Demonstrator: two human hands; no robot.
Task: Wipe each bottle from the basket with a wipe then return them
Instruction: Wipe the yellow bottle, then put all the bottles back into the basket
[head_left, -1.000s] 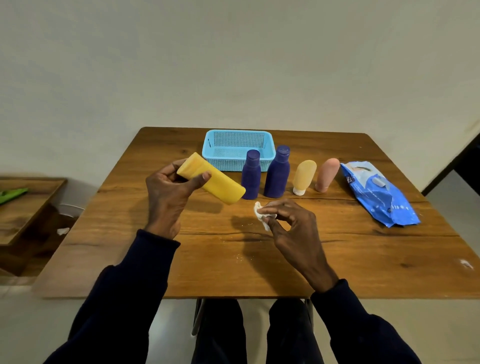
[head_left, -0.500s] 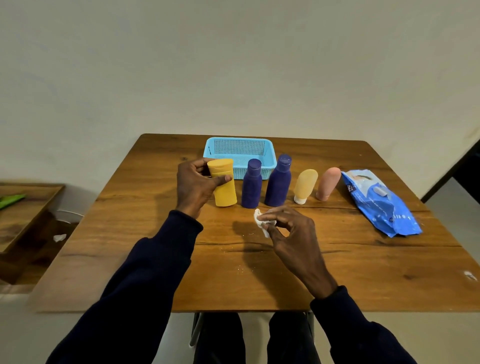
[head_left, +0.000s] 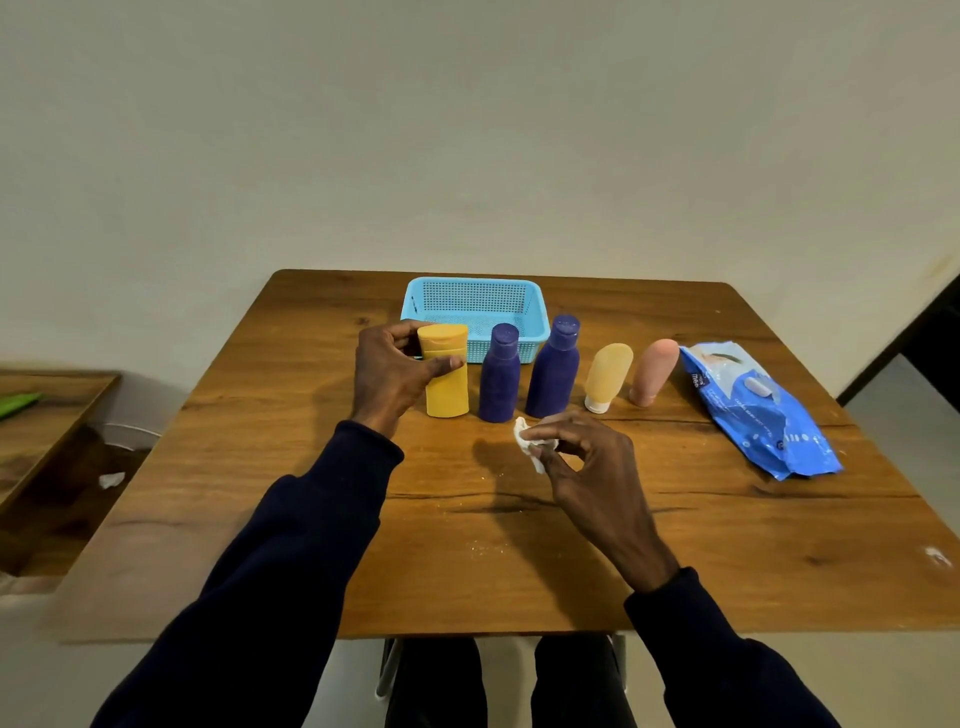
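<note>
My left hand (head_left: 395, 374) grips the yellow bottle (head_left: 445, 379), thumb across its front and fingers behind its cap end; the bottle stands upright on the wooden table (head_left: 291, 467), at the left end of a row of five. To its right, just beside it, stands the shorter purple bottle (head_left: 499, 375); next the taller purple bottle (head_left: 554, 370); then the pale orange tube (head_left: 607, 376) and the pink tube (head_left: 652, 372), both cap-down and leaning right. Behind the row sits the blue basket (head_left: 475, 299), with no bottle inside it; the yellow bottle and both purple ones overlap its front wall in this view. My right hand (head_left: 587, 467) pinches a crumpled white wipe (head_left: 527, 441) between thumb and fingertips, low over the table in front of the purple bottles; the blue wipes packet (head_left: 763, 415) lies flat at far right, apart from the pink tube.
</note>
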